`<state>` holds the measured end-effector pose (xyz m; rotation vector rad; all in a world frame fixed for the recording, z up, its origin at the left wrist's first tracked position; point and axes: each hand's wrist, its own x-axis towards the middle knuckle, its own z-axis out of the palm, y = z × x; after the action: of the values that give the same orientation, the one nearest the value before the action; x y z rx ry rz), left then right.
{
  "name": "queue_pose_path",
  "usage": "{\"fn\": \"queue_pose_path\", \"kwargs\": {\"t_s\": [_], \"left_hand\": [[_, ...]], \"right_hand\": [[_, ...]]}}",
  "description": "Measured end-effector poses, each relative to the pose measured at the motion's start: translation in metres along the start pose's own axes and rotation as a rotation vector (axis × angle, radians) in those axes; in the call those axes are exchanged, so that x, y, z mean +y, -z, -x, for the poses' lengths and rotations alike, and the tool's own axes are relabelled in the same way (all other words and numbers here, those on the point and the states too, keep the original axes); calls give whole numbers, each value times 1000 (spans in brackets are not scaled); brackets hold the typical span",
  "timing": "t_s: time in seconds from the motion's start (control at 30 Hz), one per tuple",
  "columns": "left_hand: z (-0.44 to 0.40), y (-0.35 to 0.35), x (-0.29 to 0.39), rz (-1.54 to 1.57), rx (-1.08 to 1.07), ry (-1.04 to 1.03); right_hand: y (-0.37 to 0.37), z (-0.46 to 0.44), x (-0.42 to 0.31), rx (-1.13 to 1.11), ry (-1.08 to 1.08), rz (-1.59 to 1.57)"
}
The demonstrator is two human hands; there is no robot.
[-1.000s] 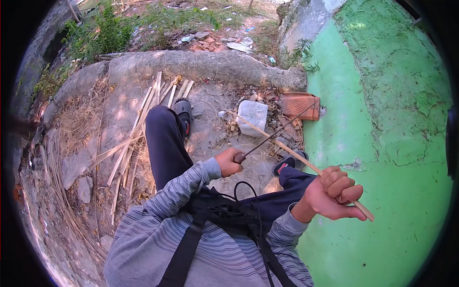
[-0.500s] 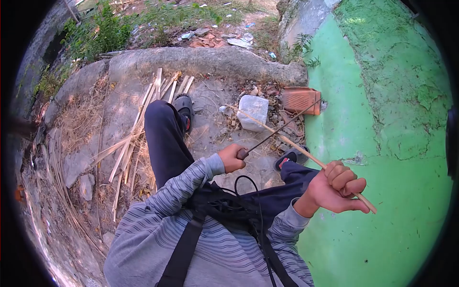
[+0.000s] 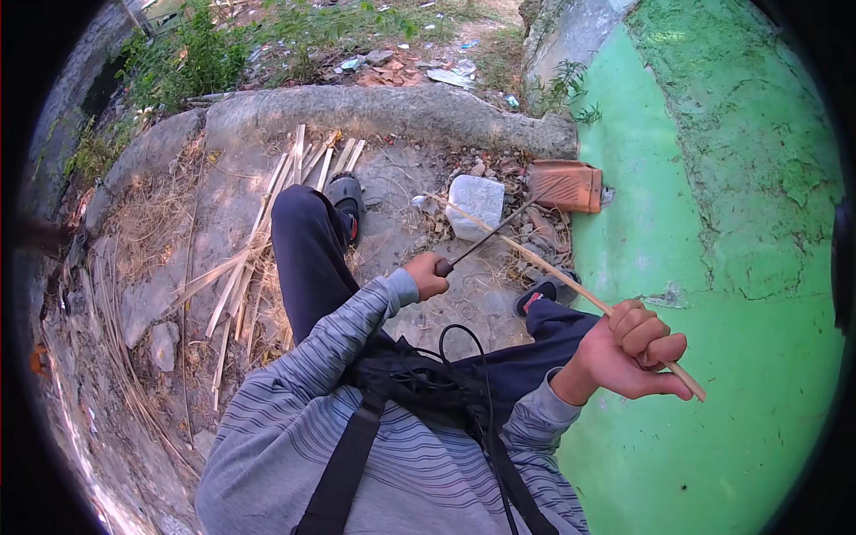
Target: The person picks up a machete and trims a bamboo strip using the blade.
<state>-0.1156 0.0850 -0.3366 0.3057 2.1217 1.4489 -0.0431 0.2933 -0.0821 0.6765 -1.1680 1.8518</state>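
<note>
My left hand [image 3: 426, 275] is closed around the dark handle of a knife [image 3: 492, 234], whose long, narrow blade points up and to the right. In my right hand [image 3: 635, 352] is a thin bamboo strip [image 3: 553, 270], gripped near its lower end, with a short piece sticking out past the thumb. The strip slants up to the left, across a whitish stone block [image 3: 475, 207] in view. Blade and strip cross in front of the block; whether they touch I cannot tell.
Split bamboo strips [image 3: 234, 285] lie in a loose pile left of my leg. An orange clay block [image 3: 566, 185] sits against the green wall [image 3: 704, 428] on my right. A low concrete ledge [image 3: 383, 114] runs across ahead. Rubble and dry fibres litter the ground.
My left hand has drawn the knife slightly back, up and to the left, so its tip no longer reaches as far right. My right hand and the strip have barely moved.
</note>
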Motion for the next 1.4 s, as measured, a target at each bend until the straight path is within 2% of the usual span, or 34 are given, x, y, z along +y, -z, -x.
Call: {"fn": "queue_pose_path", "kwargs": {"t_s": [0.03,0.1,0.13,0.2,0.3,0.33,0.47,0.53,0.6,0.67,0.7,0.77,0.8,0.9,0.93,1.03,1.13,1.3,1.37,1.4], "left_hand": [[-15,5,-13,-1,5,-7],[-53,7,-60,-127,161,294],[-81,8,-95,-128,164,290],[-121,8,-152,-142,155,552],[-115,10,-147,-65,182,551],[-109,9,-145,93,134,544],[-65,8,-84,242,70,482],[-64,2,-86,229,49,435],[-66,-2,-97,217,26,393],[-90,3,-122,84,95,526],[-100,3,-140,86,95,525],[-118,11,-172,-103,239,627],[-115,15,-179,0,228,673],[-120,7,-215,38,172,688],[-125,-2,-230,237,163,682],[-104,-5,-198,133,200,631],[-96,0,-194,115,197,650],[-100,-12,-225,204,189,704],[-96,-22,-229,374,399,762],[-95,-22,-228,373,397,764]], "right_hand": [[0,-2,1,21,-1,-3],[0,1,-1,-8,2,6],[-1,3,-1,-28,3,15],[-9,7,0,-65,15,11],[-11,6,3,-107,32,10],[-9,3,3,-85,29,4],[5,-7,5,12,17,7],[8,-9,5,8,20,20],[11,-7,2,5,20,33],[12,-7,0,-12,10,8],[12,-5,-2,-15,10,8],[10,-2,-2,-24,15,8],[8,-1,-1,-25,23,6],[5,0,-2,-30,28,25],[5,-1,-1,-15,27,21],[9,-3,-1,-14,18,0],[15,-4,-2,-14,6,-13],[17,-2,-6,46,3,17],[17,0,-6,234,24,181],[17,0,-6,236,23,183]]}}
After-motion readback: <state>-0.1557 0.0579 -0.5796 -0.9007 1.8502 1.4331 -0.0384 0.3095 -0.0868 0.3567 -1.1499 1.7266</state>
